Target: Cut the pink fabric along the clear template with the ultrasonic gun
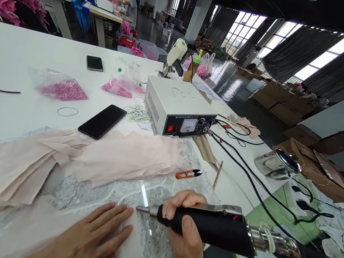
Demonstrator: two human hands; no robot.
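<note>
the fingers [116, 219] of the left hand [92, 237] are laid flat, palm down, on a pale pink fabric piece [131, 249]; the upper ones are held close together, the lower ones spread a little apart. by the right hand [185, 227] a black handpiece [218, 229] is gripped, its fingers and thumb clamped around the front of the barrel. the handpiece is held almost level, and its metal tip [144, 209] is pointed left, just beside the left fingertips and above the edge of the fabric piece; whether the cloth is touched by the tip cannot be told. the fabric piece is spread on a clear sheet [77, 186], by which part of the white table [12, 53] is covered. beyond the hands, further pale pink pieces [130, 155] are laid in overlapping layers, with orange snips [186, 174] placed near their right end. behind these, a black phone [104, 120] and a white control box [181, 98] are set; black cables [248, 178] are plugged into the front of the box.
</note>
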